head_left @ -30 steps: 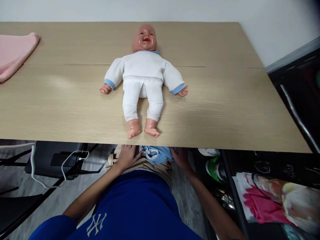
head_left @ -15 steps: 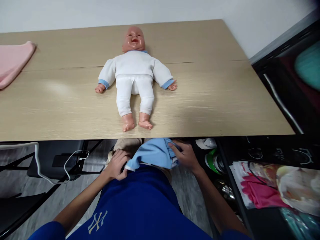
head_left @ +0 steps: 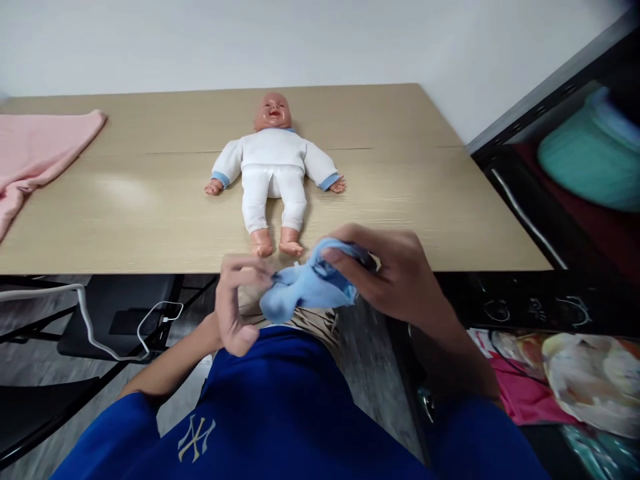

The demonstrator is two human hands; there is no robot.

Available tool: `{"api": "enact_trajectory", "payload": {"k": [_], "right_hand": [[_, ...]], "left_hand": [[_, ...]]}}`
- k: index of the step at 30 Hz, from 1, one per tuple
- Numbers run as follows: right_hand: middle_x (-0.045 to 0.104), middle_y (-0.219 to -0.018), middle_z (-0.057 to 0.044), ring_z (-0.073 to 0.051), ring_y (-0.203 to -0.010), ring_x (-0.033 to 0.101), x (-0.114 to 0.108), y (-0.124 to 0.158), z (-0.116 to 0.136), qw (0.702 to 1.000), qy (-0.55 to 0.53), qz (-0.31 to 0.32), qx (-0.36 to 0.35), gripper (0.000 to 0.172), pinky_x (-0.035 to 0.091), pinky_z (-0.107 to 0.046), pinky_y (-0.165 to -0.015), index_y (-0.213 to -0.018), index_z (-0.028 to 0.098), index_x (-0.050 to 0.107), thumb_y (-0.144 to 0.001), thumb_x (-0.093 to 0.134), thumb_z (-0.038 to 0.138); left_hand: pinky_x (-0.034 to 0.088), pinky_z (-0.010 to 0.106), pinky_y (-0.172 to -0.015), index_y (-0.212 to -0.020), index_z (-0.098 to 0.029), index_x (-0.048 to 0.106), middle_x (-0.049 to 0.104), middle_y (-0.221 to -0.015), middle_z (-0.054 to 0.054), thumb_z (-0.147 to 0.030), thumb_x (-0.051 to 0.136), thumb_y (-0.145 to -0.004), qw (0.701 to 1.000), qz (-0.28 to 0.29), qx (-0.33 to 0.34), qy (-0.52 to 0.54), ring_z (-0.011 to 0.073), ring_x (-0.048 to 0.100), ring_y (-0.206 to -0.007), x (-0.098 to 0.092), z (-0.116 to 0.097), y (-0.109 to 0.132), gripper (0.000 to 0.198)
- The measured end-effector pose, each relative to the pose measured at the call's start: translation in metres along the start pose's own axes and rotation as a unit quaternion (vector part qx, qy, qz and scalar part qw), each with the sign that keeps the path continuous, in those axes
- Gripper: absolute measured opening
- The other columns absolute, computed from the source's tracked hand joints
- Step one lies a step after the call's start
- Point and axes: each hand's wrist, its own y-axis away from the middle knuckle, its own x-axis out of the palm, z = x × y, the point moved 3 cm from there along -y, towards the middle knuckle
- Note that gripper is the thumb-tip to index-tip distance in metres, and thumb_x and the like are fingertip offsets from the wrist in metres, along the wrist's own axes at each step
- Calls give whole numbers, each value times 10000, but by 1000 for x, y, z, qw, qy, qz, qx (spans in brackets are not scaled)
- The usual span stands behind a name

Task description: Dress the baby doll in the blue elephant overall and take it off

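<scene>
My right hand (head_left: 400,273) pinches a small light-blue cloth garment (head_left: 300,293), bunched up between thumb and fingers. It hangs in front of the table's near edge, above my lap. Its exact kind does not show because it is crumpled. At the garment's left end is my left hand (head_left: 231,303), thumb and fingers spread apart in a C-shape; its fingertips come close to the cloth, and I cannot tell if they touch. Just beyond lies a baby doll (head_left: 273,148) on its back, in a white top and white trousers with blue cuffs, feet bare and toward me.
The doll rests on a light wooden table (head_left: 410,200). A pink cloth (head_left: 45,147) lies at the table's left. To the right stand a dark shelf with a teal container (head_left: 590,157) and, lower, bagged items (head_left: 585,373). A white cable (head_left: 87,320) hangs at the left near a black chair.
Both hands have risen from my lap, and the blue garment has come up with the right hand. My left hand's fingers have spread off the cloth's edge. The view has tilted upward slightly.
</scene>
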Motion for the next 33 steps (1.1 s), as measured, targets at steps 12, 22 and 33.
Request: {"api": "enact_trajectory", "payload": {"k": [12, 22, 33], "right_hand": [[818, -1197, -61, -240, -1073, 766, 9, -62, -36, 962, -259, 73, 40, 491, 628, -373, -978, -1342, 253, 809, -1025, 900, 616], [806, -944, -20, -218, -838, 690, 23, -30, -59, 961, -221, 165, 37, 337, 555, -371, -836, -989, 243, 826, -971, 950, 555], [649, -749, 11, -192, -734, 599, 9, -78, -29, 930, -127, 280, 202, 537, 447, -333, -652, -831, 226, 735, -769, 1045, 660]], "left_hand": [[712, 377, -824, -1534, -375, 432, 724, -1090, -9, -539, 985, -1011, 967, 49, -190, 162, 216, 824, -891, 3, 16, -76, 778], [614, 519, -1214, -1634, -328, 540, 643, -1651, 160, -740, 961, -938, 983, 70, -164, 49, 372, 661, -1511, -33, 62, -84, 912], [538, 333, -769, -1150, -216, 814, 671, -847, 2, -575, 985, -976, 920, 360, -133, 79, 151, 574, -739, -17, 43, -164, 434]]}}
